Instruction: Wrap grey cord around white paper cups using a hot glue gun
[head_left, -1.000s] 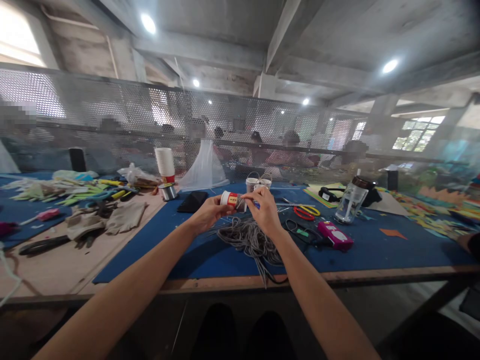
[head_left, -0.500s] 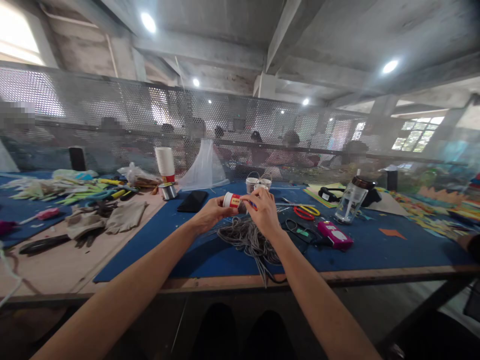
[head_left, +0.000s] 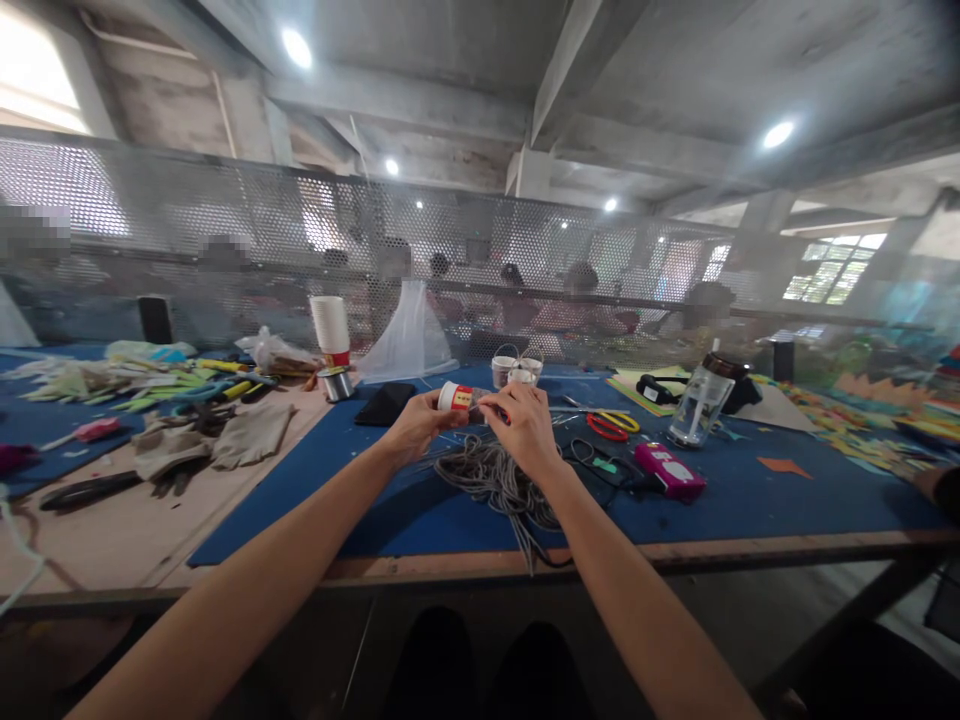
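Note:
My left hand (head_left: pixel 415 428) is closed round a paper cup (head_left: pixel 456 398), white with a red printed band, tipped on its side. At the cup's right end, my right hand (head_left: pixel 526 428) has its fingers pinched together. A small reddish bit shows at those fingers, too small to name. Beneath both hands lies a tangled heap of grey cord (head_left: pixel 491 482) on the blue mat (head_left: pixel 300 510). Just beyond the right hand stand a few small white cups (head_left: pixel 504 370) with thin loops over them.
Scissors with red and yellow handles (head_left: pixel 609 427), a magenta device (head_left: pixel 669 471) and a clear bottle (head_left: pixel 701 400) are on the right. On the left are a black phone (head_left: pixel 385 403), a wire spool (head_left: pixel 337 385), stacked paper cups (head_left: pixel 330 325) and gloves (head_left: pixel 251 436). A mesh partition (head_left: pixel 465 230) stands behind.
The paper cup and my left hand have shifted slightly left. My right hand stays pinched by the cup's end, its fingers slightly moved.

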